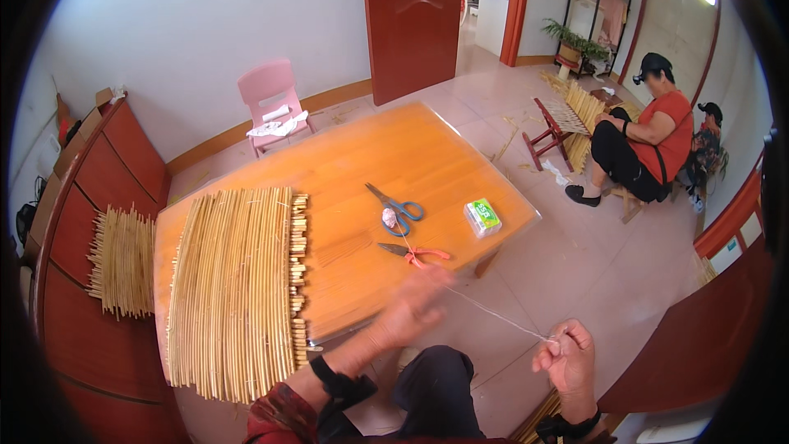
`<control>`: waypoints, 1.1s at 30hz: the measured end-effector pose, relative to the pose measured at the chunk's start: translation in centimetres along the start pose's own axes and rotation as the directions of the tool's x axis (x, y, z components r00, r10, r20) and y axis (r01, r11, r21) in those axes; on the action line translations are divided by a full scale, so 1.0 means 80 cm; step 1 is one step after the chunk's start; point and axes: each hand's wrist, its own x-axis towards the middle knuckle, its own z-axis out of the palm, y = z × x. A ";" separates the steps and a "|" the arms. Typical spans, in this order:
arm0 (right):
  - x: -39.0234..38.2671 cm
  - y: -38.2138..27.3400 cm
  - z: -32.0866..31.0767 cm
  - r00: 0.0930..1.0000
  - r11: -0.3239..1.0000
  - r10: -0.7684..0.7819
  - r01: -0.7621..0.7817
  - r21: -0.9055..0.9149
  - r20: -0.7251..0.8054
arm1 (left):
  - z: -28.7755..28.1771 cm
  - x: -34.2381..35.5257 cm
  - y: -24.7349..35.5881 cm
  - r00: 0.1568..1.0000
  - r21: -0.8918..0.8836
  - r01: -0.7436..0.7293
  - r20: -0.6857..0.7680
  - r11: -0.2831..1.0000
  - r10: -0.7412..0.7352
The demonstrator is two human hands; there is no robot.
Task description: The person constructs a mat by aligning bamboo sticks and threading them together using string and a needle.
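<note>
A mat of pale sticks [226,288] lies on the orange wooden table [345,152]. A small ball of white cord [389,218] rests on blue-handled scissors [404,214], above red-handled pliers [413,253]. Cord runs from the ball to my right hand [565,353], whose closed fingers pinch it beyond the table's front edge. My left hand [415,300] is smeared by motion near the pliers and the cord; whether it holds anything is unclear. A small green-and-white pack [482,216] lies at the table's right.
Another stick bundle [119,259] is beside red cabinets [86,337] at left. A pink chair [259,86] stands behind the table. At right, a seated person [657,127] is beside a small frame [551,136] with sticks; another person [705,148] sits behind. A door [411,33] stands open.
</note>
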 end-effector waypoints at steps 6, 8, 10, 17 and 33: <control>-0.020 -0.032 0.072 0.910 0.983 -0.112 0.042 0.180 0.399 | 0.018 -0.038 0.061 0.974 -0.131 -0.005 0.225 0.991 0.035; -0.029 -0.050 0.086 0.925 0.926 -0.258 0.155 0.346 0.278 | 0.006 -0.052 0.043 0.981 0.046 0.145 0.121 0.988 -0.149; -0.035 -0.056 0.086 0.919 0.947 -0.294 0.244 0.208 0.262 | -0.009 -0.058 0.011 0.983 0.072 0.158 -0.105 0.985 -0.150; -0.068 -0.061 0.063 0.934 0.908 -0.353 0.329 0.260 0.051 | -0.088 -0.069 -0.015 0.803 0.020 0.468 -0.427 0.884 -0.415; 0.007 0.068 0.013 0.954 0.746 0.152 0.061 -0.664 0.258 | -0.103 -0.057 -0.044 0.573 -0.815 0.177 -0.371 0.552 -0.731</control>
